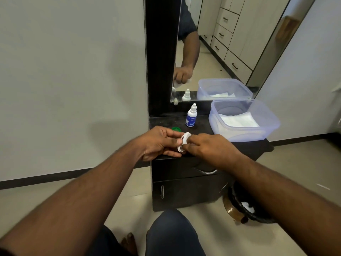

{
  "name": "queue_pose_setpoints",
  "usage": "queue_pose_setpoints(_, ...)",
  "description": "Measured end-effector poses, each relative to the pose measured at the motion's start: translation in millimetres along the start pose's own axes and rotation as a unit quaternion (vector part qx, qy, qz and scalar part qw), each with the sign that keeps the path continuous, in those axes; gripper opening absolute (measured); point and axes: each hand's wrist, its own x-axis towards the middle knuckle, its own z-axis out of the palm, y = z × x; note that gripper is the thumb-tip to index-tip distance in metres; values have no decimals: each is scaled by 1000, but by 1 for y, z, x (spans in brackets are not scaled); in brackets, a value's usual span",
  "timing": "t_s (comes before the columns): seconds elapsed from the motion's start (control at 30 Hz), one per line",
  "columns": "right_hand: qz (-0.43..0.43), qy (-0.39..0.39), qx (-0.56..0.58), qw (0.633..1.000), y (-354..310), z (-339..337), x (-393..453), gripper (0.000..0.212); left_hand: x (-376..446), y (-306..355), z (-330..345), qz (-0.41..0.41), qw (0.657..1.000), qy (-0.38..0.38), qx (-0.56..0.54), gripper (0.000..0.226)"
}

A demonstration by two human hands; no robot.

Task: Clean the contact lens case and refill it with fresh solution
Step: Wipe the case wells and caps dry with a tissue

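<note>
Both hands over near cabinet edge: left hand (pixel 158 143) pinches white lens case (pixel 183 142) steady; right hand (pixel 206 146) fingers pressed on it, likely wiping. Solution bottle (pixel 191 116) capped, far.

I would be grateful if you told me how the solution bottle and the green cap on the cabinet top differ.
The solution bottle is white with a blue label; the green cap is plain green. The bottle stands upright and in full view behind the hands, while the cap lies low and half hidden behind the left hand. The bottle is clearly taller. Both rest untouched on the dark cabinet top.
</note>
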Motion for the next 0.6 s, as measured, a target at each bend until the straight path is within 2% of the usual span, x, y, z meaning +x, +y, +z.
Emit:
queue_pose_setpoints(0.07,29,3,-6,1000,-6,1,-4,52,1,1,2,2,1000,-3,16,36)
queue_pose_setpoints(0.13,93,-7,35,995,-16,4,-4,47,1,0,1,12,1000,-1,18,40)
queue_pose_setpoints(0.2,193,-12,155,969,-30,5,0,33,1,-1,0,24,1000,-3,15,48)
queue_pose_setpoints(0.23,252,-13,245,936,-35,4,3,29,0,-2,-1,31,999,-6,14,50)
queue_pose_setpoints(0.27,311,-22,367,876,-36,2,5,26,-1,-3,-1,36,999,-9,12,50)
queue_pose_setpoints(0.3,352,-27,511,784,-35,-2,5,24,-1,-4,-1,42,999,-11,7,49)
queue_pose_setpoints(0.33,376,-25,636,674,-34,-4,3,24,-2,-4,-1,45,999,-11,2,49)
queue_pose_setpoints(0.37,392,-17,718,575,-33,-6,0,25,-2,-5,0,46,999,-9,-3,49)
queue_pose_setpoints(0.4,412,6,762,500,-35,-5,-5,24,-2,-4,1,44,999,-6,-9,49)
queue_pose_setpoints(0.43,436,43,783,441,-38,-3,-9,23,0,-4,1,41,999,-6,-16,51)
queue_pose_setpoints(0.5,470,115,804,345,-49,2,-16,28,1,-4,-1,40,999,-7,-34,56)
queue_pose_setpoints(0.53,478,138,806,320,-56,4,-17,32,1,-5,-2,42,998,-10,-43,59)
queue_pose_setpoints(0.6,487,169,794,322,-65,6,-16,23,1,-6,-4,45,998,-22,-49,58)
